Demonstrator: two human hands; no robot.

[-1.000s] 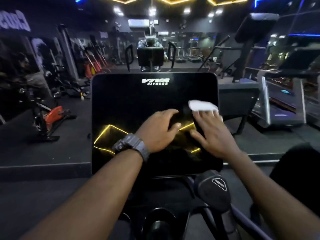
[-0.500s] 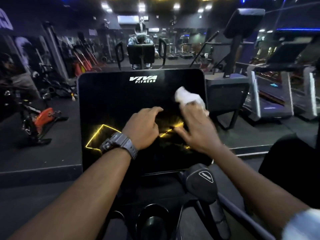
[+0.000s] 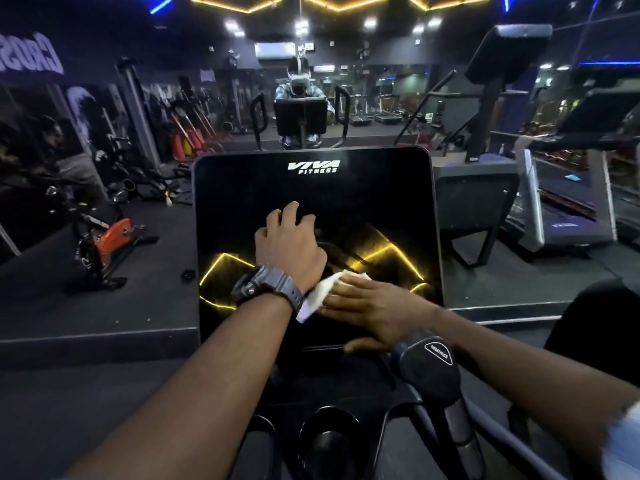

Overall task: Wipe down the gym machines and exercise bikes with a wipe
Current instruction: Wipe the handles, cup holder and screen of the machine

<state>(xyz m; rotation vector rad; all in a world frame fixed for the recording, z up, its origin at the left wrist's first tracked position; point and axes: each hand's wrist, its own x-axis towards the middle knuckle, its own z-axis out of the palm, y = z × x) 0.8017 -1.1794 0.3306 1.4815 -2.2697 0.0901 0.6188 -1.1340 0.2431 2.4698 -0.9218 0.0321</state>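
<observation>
Head view: our right hand [image 3: 375, 304] presses the wipe [image 3: 320, 294] flat, fingers straight, near the screen's [image 3: 242, 202] bottom edge. Left hand [image 3: 289, 249] rests mid-screen, fingers loosely curled, holding nothing. We reckon lots remains, like the bike [image 3: 107, 242] and treadmill [image 3: 568, 202].

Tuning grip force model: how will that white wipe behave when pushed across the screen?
Probably floppy: the wipe lies creased and bunched under the right hand. Likely very light, being thin. It may crumple rather than slide flat on the glossy screen, so flat fingers seem wise.
</observation>
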